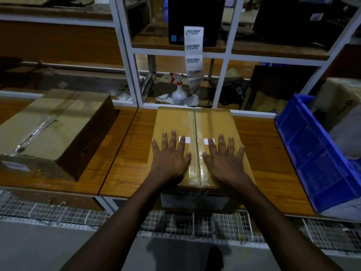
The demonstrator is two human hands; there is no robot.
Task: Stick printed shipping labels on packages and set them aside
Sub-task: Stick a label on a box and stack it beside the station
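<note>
With both palms flat and fingers spread, left hand (169, 157) and right hand (224, 159) press the taped carton (193, 124), grasping nothing; next likely tear a label from the printed strip (193, 53).

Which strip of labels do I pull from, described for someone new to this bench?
Find the black printer on the white-framed shelf behind the centre box. The white label strip hangs from its front, past the spray bottle; nothing else there is barcoded paper.
</note>
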